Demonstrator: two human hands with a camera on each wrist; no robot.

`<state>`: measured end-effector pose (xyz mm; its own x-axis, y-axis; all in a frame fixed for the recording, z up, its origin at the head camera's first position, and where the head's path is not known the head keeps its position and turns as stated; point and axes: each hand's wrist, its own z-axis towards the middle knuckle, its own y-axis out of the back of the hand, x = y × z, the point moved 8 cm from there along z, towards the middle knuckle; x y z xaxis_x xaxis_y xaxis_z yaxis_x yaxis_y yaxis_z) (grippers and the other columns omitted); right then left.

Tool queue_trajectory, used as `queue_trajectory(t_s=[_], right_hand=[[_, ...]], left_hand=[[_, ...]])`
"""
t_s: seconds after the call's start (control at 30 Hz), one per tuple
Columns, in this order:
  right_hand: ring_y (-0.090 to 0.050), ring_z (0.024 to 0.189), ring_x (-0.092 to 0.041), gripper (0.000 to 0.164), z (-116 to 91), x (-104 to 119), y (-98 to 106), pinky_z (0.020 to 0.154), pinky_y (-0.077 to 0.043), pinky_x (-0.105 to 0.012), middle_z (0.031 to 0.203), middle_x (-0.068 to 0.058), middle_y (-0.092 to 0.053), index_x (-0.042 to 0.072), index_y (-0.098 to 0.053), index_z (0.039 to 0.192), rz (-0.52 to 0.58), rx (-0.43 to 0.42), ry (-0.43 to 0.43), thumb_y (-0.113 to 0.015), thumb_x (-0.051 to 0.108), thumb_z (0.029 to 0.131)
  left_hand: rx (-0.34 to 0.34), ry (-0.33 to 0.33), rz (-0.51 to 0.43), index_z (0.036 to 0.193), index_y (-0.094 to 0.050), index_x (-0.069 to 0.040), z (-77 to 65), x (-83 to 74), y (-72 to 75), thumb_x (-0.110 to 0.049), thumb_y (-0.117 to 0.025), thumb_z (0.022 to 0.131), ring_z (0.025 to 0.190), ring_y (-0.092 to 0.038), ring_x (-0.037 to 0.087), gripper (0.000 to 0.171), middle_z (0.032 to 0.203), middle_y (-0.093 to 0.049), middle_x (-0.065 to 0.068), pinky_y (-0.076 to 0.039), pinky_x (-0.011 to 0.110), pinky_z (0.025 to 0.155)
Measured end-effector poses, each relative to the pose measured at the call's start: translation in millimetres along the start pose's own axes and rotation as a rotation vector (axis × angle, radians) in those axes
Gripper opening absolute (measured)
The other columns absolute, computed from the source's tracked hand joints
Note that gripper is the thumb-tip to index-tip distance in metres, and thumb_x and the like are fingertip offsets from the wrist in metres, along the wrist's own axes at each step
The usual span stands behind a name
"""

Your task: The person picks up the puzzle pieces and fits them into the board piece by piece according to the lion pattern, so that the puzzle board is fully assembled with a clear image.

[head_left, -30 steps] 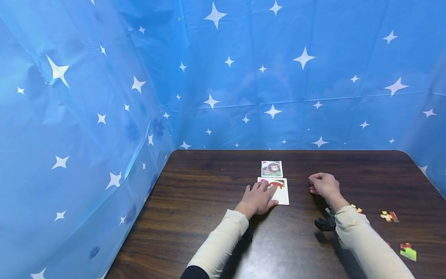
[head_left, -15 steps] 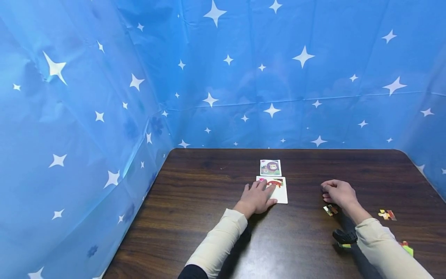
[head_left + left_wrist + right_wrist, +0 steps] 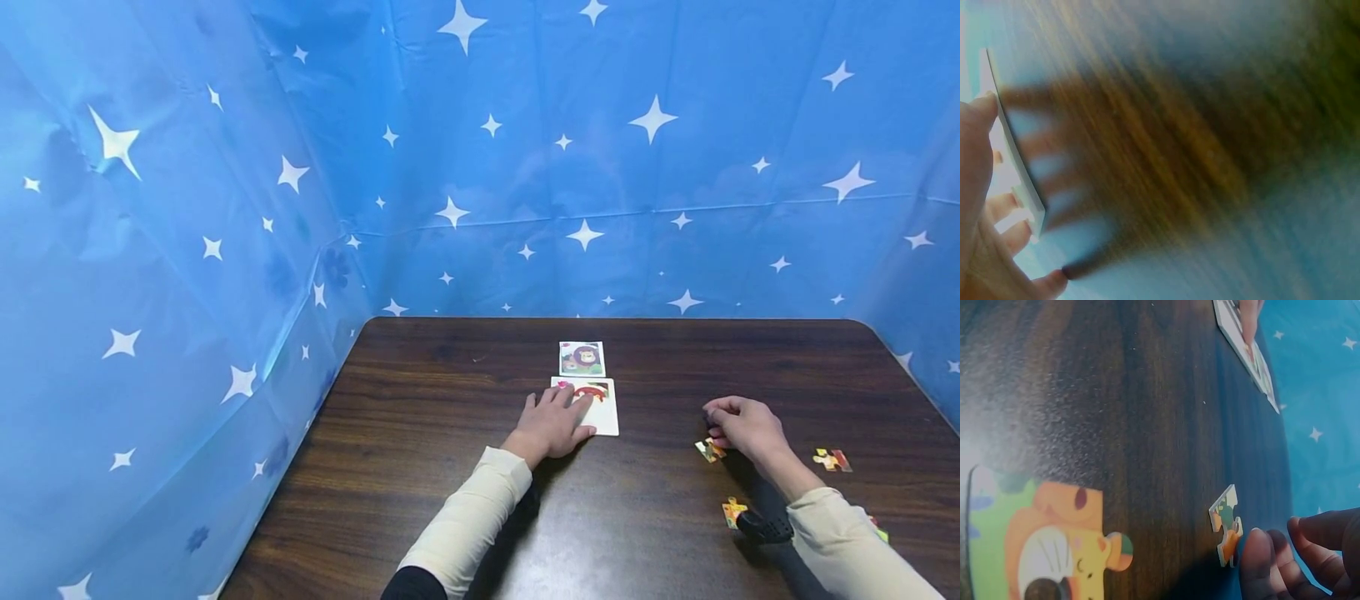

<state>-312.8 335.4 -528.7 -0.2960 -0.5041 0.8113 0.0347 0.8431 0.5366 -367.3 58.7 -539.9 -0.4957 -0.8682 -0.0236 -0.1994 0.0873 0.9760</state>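
My left hand [image 3: 551, 427] rests with spread fingers on a white puzzle board [image 3: 607, 418]; a strip of red and green picture shows along its far side. In the left wrist view the thumb lies at the edge of the board [image 3: 1030, 184]. Above the board lies a card [image 3: 581, 358] with a lion picture. My right hand [image 3: 752, 432], fingers loosely bent, is right at an orange and green puzzle piece [image 3: 706, 451]. Seen from the right wrist, thumb and fingers stand apart with nothing between them, close beside that piece [image 3: 1229, 544].
An orange animal-face piece [image 3: 732, 513] lies nearer me, beside the black wrist strap [image 3: 765, 527]. To the right are a yellow and red piece [image 3: 834, 460] and a green piece [image 3: 882, 535] partly hidden by the sleeve. A blue starry curtain [image 3: 525, 167] stands behind the brown table [image 3: 450, 358].
My right hand has moved right and toward me, to the orange and green piece. The orange animal-face piece has come into view from under the arm. The left hand stays on the board.
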Motion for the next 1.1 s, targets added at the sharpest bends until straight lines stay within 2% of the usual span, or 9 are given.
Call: queue_trajectory(t_s=[0.23,0.4,0.73,0.97,1.1], right_hand=[[-0.069,0.07,-0.01,0.031,-7.2,-1.1,1.0,0.062,-0.06,-0.029,0.094,-0.015,-0.072,-0.009,-0.063,0.122,-0.029,0.003,0.015,-0.048,0.011,0.104],[-0.069,0.074,-0.009,0.033,-11.1,-6.9,6.5,0.064,-0.06,-0.028,0.102,-0.019,-0.072,-0.009,-0.062,0.125,-0.028,-0.008,0.01,-0.048,0.014,0.106],[-0.067,0.074,-0.008,0.032,-15.9,-14.9,15.5,0.063,-0.059,-0.027,0.104,-0.022,-0.071,-0.008,-0.063,0.123,-0.08,-0.059,0.008,-0.051,0.015,0.105],[-0.069,0.068,-0.009,0.027,-18.3,-8.0,11.5,0.06,-0.058,-0.028,0.093,-0.018,-0.075,-0.007,-0.067,0.116,-0.158,-0.088,0.069,-0.058,0.013,0.099],[-0.065,0.064,-0.007,0.025,-20.6,-1.9,10.1,0.061,-0.05,-0.028,0.083,-0.009,-0.076,-0.004,-0.07,0.109,-0.243,-0.111,0.115,-0.062,0.013,0.094]], left_hand=[[0.005,0.01,-0.008,0.161,-0.024,-0.041,3.2,0.7,-3.1,-0.062,-0.037,0.103,0.155,-0.026,0.021,0.062,0.168,-0.025,-0.004,-0.028,0.055,0.122],[0.015,0.014,-0.006,0.161,-0.022,-0.042,7.4,1.7,-6.2,-0.063,-0.036,0.103,0.155,-0.025,0.021,0.063,0.169,-0.023,-0.005,-0.027,0.055,0.122],[-0.016,-0.002,-0.001,0.161,-0.026,-0.038,-1.1,-0.6,2.7,-0.06,-0.037,0.104,0.154,-0.028,0.021,0.062,0.167,-0.027,-0.002,-0.03,0.055,0.121],[-0.02,-0.005,-0.002,0.161,-0.026,-0.038,-1.5,0.0,2.4,-0.06,-0.037,0.104,0.153,-0.028,0.021,0.061,0.167,-0.027,-0.002,-0.031,0.055,0.121],[-0.016,-0.01,0.001,0.161,-0.025,-0.038,-1.4,-0.7,2.0,-0.06,-0.036,0.105,0.154,-0.027,0.022,0.061,0.167,-0.027,-0.002,-0.03,0.055,0.121]])
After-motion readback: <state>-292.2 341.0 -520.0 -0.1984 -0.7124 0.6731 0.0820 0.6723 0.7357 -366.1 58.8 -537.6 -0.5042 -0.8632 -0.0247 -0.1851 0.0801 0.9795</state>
